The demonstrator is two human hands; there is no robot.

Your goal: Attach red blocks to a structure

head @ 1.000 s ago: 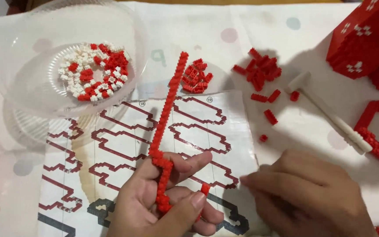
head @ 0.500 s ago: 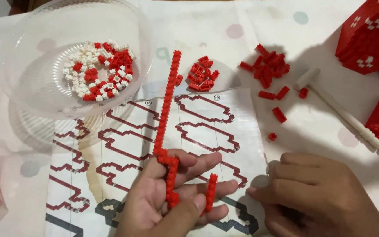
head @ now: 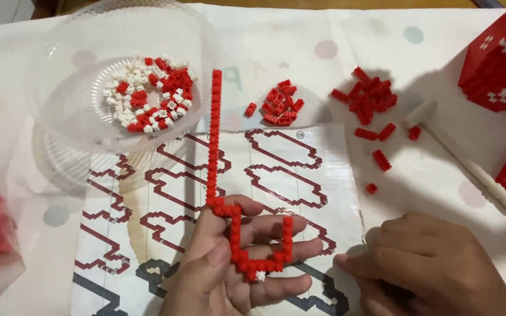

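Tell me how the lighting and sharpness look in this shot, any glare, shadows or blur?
Head view: even, soft light; the red brick chain in the left hand is sharp. The clear plastic bowl shows faint glare on its rim and casts a soft shadow below. The white hammer throws a broad shadow leftward. The right hand looks slightly soft at the frame's edge.

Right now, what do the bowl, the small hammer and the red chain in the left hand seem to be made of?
Bowl: clear thin plastic, glossy; the bricks and the cloth show through its wall.
Small hammer: probably white plastic, smooth and matt; one moulded piece, it seems.
Red chain, held by the left hand: tiny studded bricks, likely hard plastic, with a slight shine.
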